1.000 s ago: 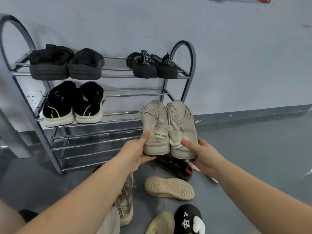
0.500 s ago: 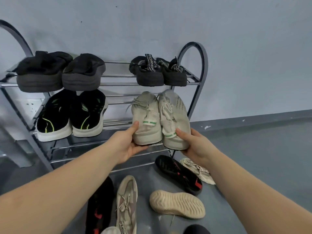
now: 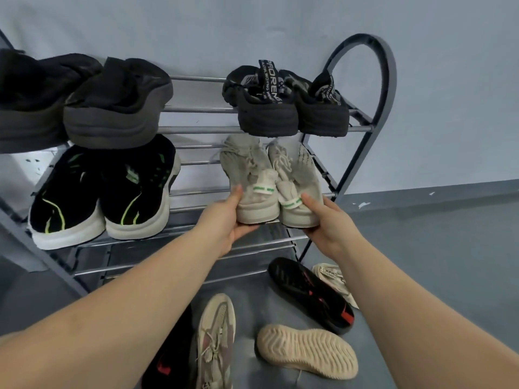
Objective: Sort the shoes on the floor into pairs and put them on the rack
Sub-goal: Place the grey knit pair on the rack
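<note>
Bare lower rails (image 3: 179,265) beneath shoes

Both arms bare and stretched forward, forearms converging toward 12 o'clock from the lower corners. Left hand (image 3: 224,223) palm turned up and inward, thumb pointing up at 12 along the near side of its load, fingers curled underneath and mostly hidden. Right hand (image 3: 327,220) mirrors it just beside at 3 o'clock: thumb laid on top pointing to 11, fingers wrapped under, wrist straight.
</note>
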Available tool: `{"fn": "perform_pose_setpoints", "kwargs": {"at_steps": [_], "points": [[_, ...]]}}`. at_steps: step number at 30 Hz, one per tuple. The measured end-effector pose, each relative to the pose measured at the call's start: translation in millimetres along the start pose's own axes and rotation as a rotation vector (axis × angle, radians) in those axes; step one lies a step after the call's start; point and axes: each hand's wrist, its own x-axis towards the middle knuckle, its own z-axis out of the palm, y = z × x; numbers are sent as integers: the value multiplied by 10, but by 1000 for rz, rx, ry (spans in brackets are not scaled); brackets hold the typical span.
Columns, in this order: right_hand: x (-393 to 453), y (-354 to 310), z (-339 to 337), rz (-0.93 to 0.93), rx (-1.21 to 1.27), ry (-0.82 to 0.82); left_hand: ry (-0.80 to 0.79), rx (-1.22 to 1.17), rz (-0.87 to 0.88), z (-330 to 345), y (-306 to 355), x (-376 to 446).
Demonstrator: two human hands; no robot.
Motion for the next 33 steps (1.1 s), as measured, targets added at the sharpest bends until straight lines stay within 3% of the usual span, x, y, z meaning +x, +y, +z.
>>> {"fn": "perform_pose_setpoints", "kwargs": {"at_steps": [8, 14, 19, 25, 33], "points": [[347, 0, 55, -32, 84, 92, 51, 92, 83, 125, 172, 334], [534, -35, 34, -67, 13, 190, 103, 59, 17, 256, 138, 441], [591, -66, 31, -111, -255, 263, 154, 57, -55, 289, 164, 490], [585, -53, 8, -197, -679, 291, 200, 251, 42, 200, 83, 538], [537, -41, 22, -203, -918, 289, 118, 539, 76, 193, 17, 473]]}}
